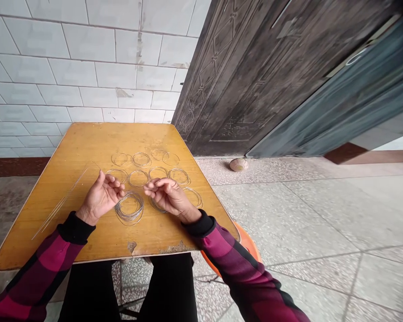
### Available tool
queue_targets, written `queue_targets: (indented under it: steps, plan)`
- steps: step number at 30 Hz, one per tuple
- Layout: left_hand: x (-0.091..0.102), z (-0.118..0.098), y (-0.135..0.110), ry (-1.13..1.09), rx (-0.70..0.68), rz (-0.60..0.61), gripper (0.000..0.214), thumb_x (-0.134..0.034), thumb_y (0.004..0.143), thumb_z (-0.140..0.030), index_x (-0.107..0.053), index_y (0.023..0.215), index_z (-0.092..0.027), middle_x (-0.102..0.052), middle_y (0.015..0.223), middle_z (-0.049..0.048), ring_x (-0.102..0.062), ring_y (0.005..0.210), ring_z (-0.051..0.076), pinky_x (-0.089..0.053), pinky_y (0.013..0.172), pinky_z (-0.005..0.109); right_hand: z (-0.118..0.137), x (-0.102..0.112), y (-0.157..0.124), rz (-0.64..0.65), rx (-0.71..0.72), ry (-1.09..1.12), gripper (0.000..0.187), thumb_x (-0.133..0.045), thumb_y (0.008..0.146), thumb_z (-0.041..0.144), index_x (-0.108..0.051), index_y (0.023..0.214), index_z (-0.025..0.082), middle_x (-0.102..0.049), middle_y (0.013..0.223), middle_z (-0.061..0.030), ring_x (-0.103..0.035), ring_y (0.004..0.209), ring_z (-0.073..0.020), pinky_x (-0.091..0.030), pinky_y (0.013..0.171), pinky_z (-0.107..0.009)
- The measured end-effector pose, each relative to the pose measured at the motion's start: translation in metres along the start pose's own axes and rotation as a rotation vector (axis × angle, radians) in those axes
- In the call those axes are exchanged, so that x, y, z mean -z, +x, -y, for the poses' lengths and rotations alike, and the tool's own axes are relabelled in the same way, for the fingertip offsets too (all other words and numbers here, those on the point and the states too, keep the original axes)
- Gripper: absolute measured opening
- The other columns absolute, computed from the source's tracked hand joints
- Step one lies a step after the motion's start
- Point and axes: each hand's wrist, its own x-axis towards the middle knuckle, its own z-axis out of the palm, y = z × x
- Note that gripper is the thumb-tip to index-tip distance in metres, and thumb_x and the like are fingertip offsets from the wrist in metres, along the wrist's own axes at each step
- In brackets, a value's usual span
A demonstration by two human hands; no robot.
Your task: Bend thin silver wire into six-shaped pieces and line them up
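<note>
Narrow gap between fingertips of left hand (100, 199) and right hand (168, 197), wire coil (130, 208) just beneath, wire rings (138, 178) beyond, apparently little passage forward.

Left hand (100, 197), right hand (168, 196) empty; wire coil (130, 208) between them.

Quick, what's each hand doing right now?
Left hand: loosely curled, holding nothing visible, beside a wire coil.
Right hand: loosely curled, holding nothing visible.
</note>
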Motion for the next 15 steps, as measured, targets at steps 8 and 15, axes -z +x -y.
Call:
queue_targets:
  steps: [8,15]
  plan:
    - [0.0001,0.0019,-0.0010,0.015,0.005,0.031,0.040,-0.064,0.085,-0.050,-0.065,0.060,-0.019,-0.061,0.059,-0.0003,-0.063,0.061,0.013,-0.052,0.055,0.025,0.0024,0.0050,0.0037,-0.166,-0.122,0.074,0.048,-0.070,0.071,0.068,-0.060,0.071,0.021,-0.069,0.077,0.0006,-0.070,0.080,-0.0154,-0.059,0.080,-0.035]
    - [-0.0012,0.0057,-0.0013,-0.016,0.003,-0.023,0.044,-0.055,0.091,-0.051,-0.063,0.061,-0.021,-0.056,0.059,-0.0014,-0.060,0.061,0.012,-0.053,0.062,0.027,-0.0046,0.0093,-0.0011,-0.161,-0.009,-0.178,0.054,-0.032,0.090,0.074,-0.060,0.084,0.028,-0.064,0.082,-0.0006,-0.067,0.092,-0.0158,-0.057,0.084,-0.037]
